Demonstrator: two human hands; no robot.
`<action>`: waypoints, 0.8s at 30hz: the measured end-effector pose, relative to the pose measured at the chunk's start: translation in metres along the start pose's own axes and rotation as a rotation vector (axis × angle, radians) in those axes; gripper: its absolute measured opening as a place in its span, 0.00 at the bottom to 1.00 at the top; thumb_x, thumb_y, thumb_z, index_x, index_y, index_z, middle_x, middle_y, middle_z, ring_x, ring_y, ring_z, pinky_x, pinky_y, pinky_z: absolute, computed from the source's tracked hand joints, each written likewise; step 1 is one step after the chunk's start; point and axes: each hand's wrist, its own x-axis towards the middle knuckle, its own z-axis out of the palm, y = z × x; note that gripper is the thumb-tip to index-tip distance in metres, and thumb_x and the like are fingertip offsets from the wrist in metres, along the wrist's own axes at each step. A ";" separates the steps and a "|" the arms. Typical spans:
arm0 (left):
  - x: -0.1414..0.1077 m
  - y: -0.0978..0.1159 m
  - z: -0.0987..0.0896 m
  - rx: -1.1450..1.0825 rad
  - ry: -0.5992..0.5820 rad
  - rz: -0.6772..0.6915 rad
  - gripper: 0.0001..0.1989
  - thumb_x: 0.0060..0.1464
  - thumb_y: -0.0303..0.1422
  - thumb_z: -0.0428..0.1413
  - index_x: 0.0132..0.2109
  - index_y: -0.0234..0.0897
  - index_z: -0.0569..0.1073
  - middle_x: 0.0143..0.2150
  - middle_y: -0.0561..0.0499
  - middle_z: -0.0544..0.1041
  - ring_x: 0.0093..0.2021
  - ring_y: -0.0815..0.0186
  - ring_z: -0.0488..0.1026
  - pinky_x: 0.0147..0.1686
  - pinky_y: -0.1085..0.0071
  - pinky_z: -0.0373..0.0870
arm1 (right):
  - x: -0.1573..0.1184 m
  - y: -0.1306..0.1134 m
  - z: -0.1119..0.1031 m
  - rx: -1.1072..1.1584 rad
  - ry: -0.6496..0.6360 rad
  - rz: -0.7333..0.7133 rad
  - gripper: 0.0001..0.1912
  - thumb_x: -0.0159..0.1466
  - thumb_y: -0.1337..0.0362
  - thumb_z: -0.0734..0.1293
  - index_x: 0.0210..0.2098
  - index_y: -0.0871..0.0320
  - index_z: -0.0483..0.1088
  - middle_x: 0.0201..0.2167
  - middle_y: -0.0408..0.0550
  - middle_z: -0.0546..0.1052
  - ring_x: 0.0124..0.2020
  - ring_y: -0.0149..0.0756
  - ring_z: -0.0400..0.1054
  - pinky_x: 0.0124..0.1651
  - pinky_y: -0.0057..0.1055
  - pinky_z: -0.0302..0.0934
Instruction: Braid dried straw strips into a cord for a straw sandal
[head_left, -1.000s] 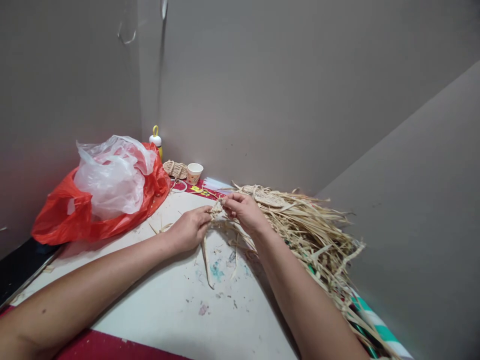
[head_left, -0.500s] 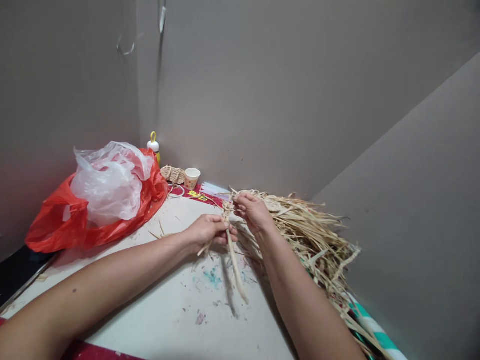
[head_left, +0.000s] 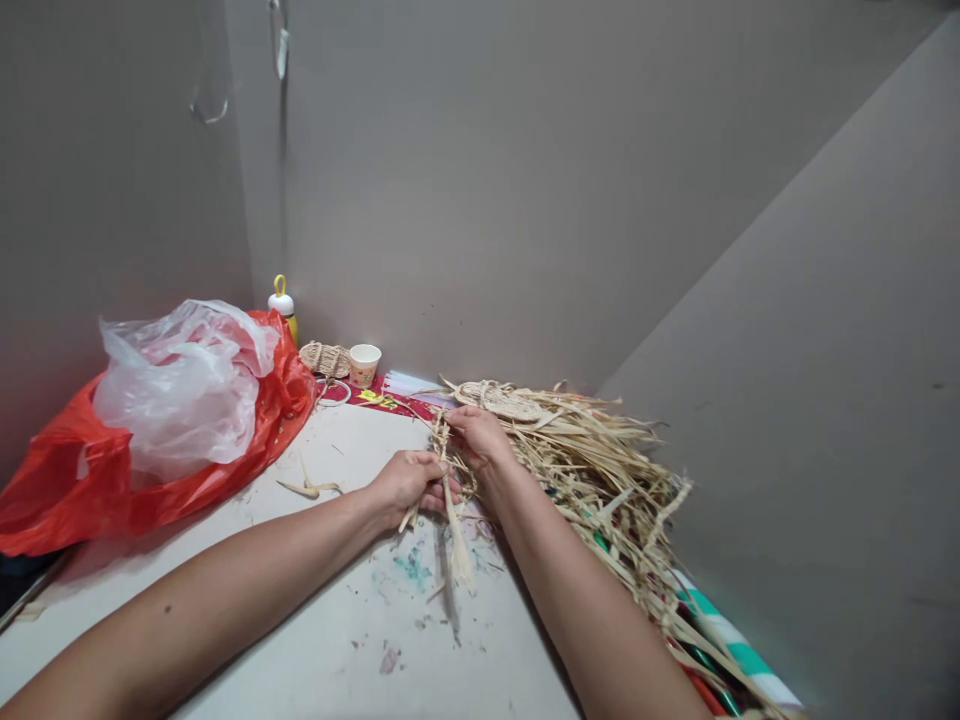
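- The white surface [head_left: 337, 660] fills the lower middle of the frame; compared with half a second ago, the whole view is turned, so the things on it sit more to the left.
- The red bag [head_left: 60, 490], with a white bag [head_left: 187, 390] in it, now reaches the left edge of the frame; before, it was fully inside.
- The straw pile [head_left: 600, 450] lies right of the centre, partly behind the right forearm.
- The left hand [head_left: 411, 485] is near the centre, its fingers clamped on the lower part of the braided straw piece, as before.
- The right hand [head_left: 480, 437] is just above and to the right, its fingers close together at the upper end of the piece; if they pinch it, I cannot tell.
- The oval woven piece [head_left: 501, 400] on the pile shows more now; earlier the right hand covered a part of it.
- The braided straw piece [head_left: 440, 435] is at the centre, between both hands.
- The hanging strip [head_left: 456, 540] below the left fingers now looks more spread at its end.
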 end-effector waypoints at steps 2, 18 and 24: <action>-0.002 0.000 0.001 -0.031 0.018 0.002 0.05 0.53 0.24 0.50 0.29 0.29 0.68 0.24 0.47 0.74 0.20 0.70 0.72 0.21 0.76 0.68 | -0.002 -0.002 0.001 0.029 0.025 0.023 0.09 0.47 0.66 0.69 0.21 0.57 0.62 0.17 0.39 0.70 0.20 0.28 0.66 0.26 0.25 0.64; 0.027 0.018 -0.019 -0.113 0.161 -0.102 0.09 0.53 0.21 0.47 0.29 0.24 0.70 0.19 0.49 0.71 0.15 0.75 0.66 0.17 0.80 0.66 | 0.035 0.019 0.026 -0.340 0.077 0.037 0.06 0.57 0.68 0.65 0.23 0.61 0.67 0.10 0.40 0.68 0.10 0.26 0.59 0.15 0.21 0.54; 0.031 0.022 -0.023 -0.115 0.170 -0.170 0.12 0.53 0.20 0.45 0.27 0.25 0.70 0.12 0.53 0.64 0.11 0.77 0.60 0.12 0.83 0.57 | 0.048 0.024 0.033 -0.529 0.031 0.061 0.13 0.62 0.63 0.64 0.45 0.63 0.68 0.40 0.51 0.74 0.36 0.35 0.70 0.38 0.34 0.66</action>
